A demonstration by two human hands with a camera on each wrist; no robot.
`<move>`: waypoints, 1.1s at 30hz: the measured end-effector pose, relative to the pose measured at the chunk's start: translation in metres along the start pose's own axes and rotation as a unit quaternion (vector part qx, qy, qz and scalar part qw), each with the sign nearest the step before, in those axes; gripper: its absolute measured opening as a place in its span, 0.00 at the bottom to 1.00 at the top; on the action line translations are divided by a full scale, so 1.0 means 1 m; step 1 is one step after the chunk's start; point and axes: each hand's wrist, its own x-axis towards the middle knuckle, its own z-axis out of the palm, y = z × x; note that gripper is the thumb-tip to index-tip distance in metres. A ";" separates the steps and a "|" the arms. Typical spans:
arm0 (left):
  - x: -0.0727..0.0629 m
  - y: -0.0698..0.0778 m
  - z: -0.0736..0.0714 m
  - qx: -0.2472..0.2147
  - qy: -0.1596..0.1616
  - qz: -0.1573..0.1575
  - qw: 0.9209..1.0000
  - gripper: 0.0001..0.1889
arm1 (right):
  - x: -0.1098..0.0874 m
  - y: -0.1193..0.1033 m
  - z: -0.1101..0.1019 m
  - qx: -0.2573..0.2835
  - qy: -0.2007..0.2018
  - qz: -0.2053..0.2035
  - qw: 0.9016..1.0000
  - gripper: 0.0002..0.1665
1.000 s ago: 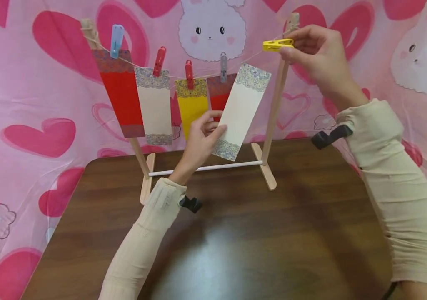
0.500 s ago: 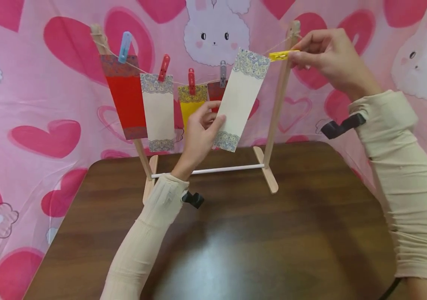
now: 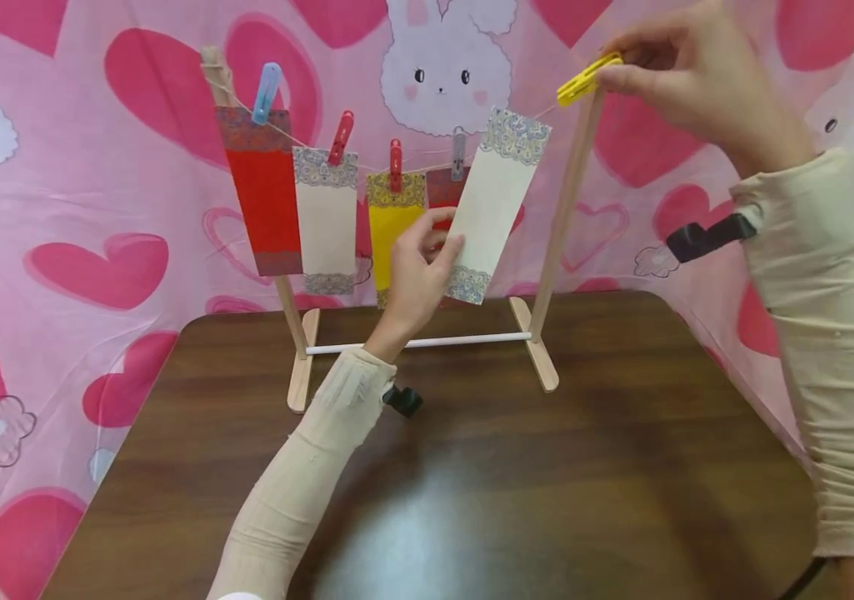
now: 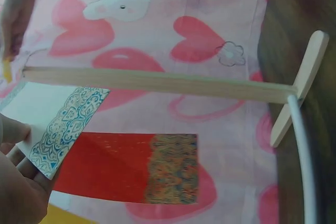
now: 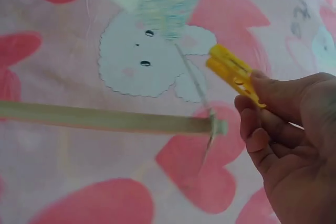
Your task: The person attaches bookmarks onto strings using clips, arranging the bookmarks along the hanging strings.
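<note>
My left hand (image 3: 419, 267) pinches a cream paper card (image 3: 497, 200) with patterned bands at both ends, tilted, its top edge near the string. Up at the right post, my right hand (image 3: 704, 83) pinches a yellow clothespin (image 3: 589, 78) by one end. In the right wrist view the yellow clothespin (image 5: 233, 72) stands apart from both the string (image 5: 193, 77) and the card's patterned end (image 5: 168, 6). Behind the held card hangs a red card (image 3: 443, 187), partly covered, under a grey clothespin (image 3: 459, 154). A yellow card (image 3: 392, 225) hangs beside it, partly behind my left hand.
A wooden stand with a right post (image 3: 565, 217), feet (image 3: 535, 346) and a white crossbar (image 3: 464, 340) stands on the brown table (image 3: 546, 467). Further left hang another cream card (image 3: 327, 225) and a red card (image 3: 265, 208). A pink patterned cloth (image 3: 134, 150) covers the background.
My right hand has carried the yellow clothespin upward and right, from beside the held card's top to the post's top. The clothespin has turned to a slant. My left hand keeps its grip on the card.
</note>
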 end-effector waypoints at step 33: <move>0.003 -0.026 0.034 -0.031 -0.011 -0.085 0.996 0.14 | 0.053 -0.023 0.024 -0.225 -0.224 -0.028 0.948 0.25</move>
